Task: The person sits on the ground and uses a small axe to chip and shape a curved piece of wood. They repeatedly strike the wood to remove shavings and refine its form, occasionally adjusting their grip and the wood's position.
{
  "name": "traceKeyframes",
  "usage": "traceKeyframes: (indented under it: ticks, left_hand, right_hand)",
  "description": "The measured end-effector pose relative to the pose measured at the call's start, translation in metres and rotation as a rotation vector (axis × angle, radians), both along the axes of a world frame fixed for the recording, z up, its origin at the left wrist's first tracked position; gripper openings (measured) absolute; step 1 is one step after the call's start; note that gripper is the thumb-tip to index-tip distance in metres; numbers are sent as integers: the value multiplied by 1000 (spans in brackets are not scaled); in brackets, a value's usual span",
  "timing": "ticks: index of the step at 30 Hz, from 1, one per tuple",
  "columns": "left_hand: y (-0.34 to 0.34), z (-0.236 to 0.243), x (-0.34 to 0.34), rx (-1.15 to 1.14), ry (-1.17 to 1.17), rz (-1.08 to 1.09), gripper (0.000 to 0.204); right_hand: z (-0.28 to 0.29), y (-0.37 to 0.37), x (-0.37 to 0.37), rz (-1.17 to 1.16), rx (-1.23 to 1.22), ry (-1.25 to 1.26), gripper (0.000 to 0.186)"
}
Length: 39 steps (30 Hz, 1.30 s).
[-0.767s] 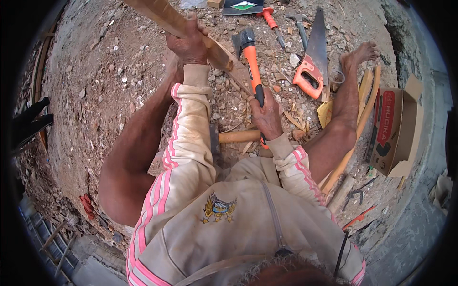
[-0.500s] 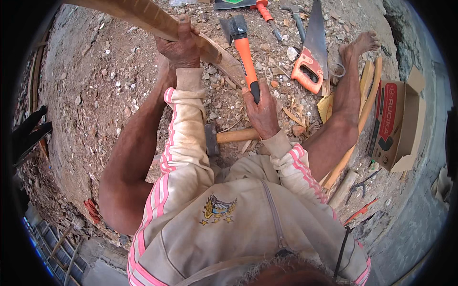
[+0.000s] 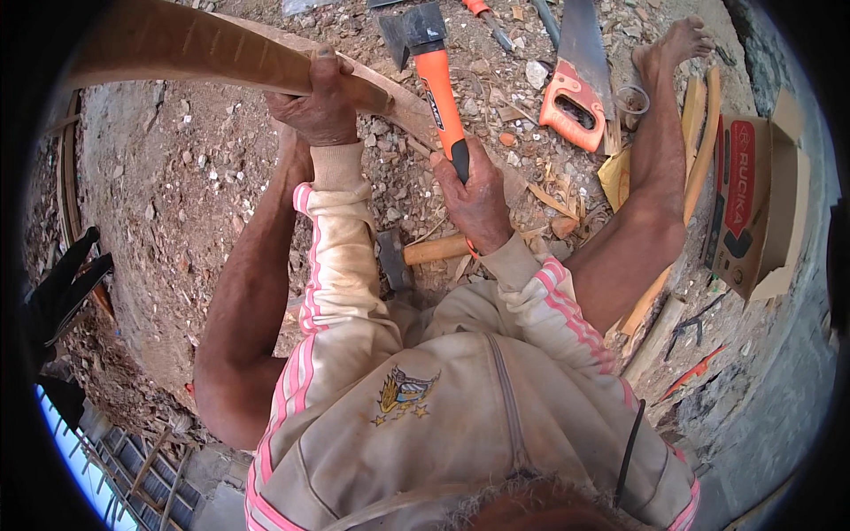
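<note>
My left hand is closed around a long brown piece of wood, which slants from the upper left down to the ground in front of me. In my right hand is the black grip of a hatchet with an orange handle. Its dark head is up, just right of the wood and apart from it. Beneath the held piece, a pale wooden board lies on the ground. Between my legs rests a hammer with a wooden handle, partly hidden by my right wrist.
A handsaw with an orange handle lies ahead on the right, beside a clear round ring. Wooden strips and an open cardboard box are to the right of my leg. Rubble and wood chips cover the ground.
The upper end of the wood has swung toward me on the left and lies flatter across the view. The hatchet head has shifted slightly left. The whole view has moved a little.
</note>
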<state>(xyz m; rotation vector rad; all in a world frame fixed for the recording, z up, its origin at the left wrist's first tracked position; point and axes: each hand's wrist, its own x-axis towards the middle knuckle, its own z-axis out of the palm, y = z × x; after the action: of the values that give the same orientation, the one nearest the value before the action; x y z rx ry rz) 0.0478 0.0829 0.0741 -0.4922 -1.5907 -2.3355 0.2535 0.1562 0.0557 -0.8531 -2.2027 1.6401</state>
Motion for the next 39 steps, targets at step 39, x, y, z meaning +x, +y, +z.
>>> traceKeyframes:
  ticks: [39]
  left_hand:
    - [-10,54,-24,156,-52,-111,47]
  right_hand:
    - [-39,16,-3,169,-35,-44,32]
